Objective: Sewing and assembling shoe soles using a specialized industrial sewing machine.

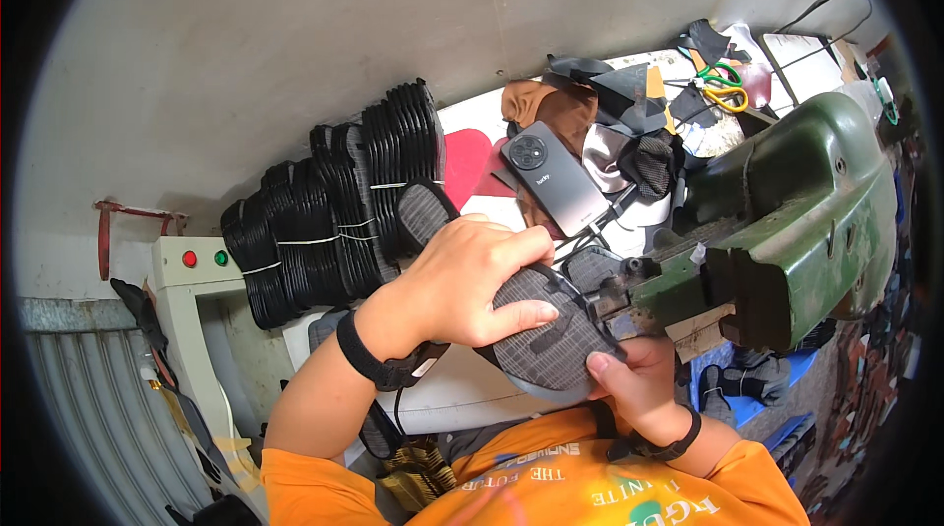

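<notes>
A dark grey insole-shaped sole piece (551,349) with a fine line pattern lies slanted between my hands, at the head of the green sewing machine (826,211). My left hand (472,275) wraps over its upper left part, thumb flat on the patterned face. At its lower right edge, my right hand (637,383) pinches it, thumb on top and fingers hidden underneath. The machine's metal presser parts (615,295) stand right beside the piece's edge; whether they touch it I cannot tell. Past my left hand shows another grey rounded piece (428,211).
Bundles of black soles (315,231) tied with string stand at left on the white table (442,398). Behind the machine head lie a phone (556,177), scraps (551,103) and scissors (723,88). A control box (202,259) with red and green buttons stands far left.
</notes>
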`<state>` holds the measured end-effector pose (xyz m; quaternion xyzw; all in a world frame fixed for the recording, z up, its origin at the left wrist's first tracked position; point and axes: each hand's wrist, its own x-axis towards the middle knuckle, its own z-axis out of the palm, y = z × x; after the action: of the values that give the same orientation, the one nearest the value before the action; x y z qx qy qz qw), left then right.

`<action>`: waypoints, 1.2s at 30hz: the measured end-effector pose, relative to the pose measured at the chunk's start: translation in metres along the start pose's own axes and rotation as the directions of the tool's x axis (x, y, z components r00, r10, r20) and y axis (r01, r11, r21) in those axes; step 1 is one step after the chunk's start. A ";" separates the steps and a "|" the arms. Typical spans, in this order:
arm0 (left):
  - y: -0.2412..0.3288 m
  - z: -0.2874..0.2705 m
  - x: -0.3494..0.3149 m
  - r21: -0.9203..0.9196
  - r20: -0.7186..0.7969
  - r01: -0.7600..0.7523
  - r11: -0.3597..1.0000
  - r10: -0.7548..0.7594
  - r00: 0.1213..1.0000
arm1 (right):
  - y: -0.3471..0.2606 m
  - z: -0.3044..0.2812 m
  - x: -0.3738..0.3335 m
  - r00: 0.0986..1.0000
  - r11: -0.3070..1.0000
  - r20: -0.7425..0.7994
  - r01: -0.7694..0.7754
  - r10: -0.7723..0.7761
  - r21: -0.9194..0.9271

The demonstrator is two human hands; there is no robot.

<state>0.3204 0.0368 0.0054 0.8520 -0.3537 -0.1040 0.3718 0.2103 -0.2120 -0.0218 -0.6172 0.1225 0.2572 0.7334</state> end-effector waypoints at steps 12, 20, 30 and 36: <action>0.016 0.011 -0.036 -0.012 -0.202 0.195 0.981 -0.193 0.960 | -0.006 0.019 0.010 0.980 0.993 -0.180 0.073 -0.089 -0.091; 0.044 0.038 -0.058 -0.086 -0.299 0.393 0.916 -0.400 0.866 | -0.002 0.018 0.012 0.967 0.990 -0.214 0.133 -0.139 -0.043; 0.077 0.060 -0.064 -0.170 -0.365 0.547 0.820 -0.568 0.738 | -0.001 0.015 0.011 0.971 0.987 -0.180 0.152 -0.159 -0.050; 0.081 0.072 -0.066 -0.235 -0.430 0.593 0.770 -0.630 0.647 | 0.002 0.014 0.012 0.969 0.988 -0.195 0.157 -0.153 0.004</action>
<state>0.1979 0.0036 0.0063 0.9043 0.0634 -0.0191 0.4217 0.2175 -0.1953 -0.0268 -0.6398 0.1475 0.1364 0.7418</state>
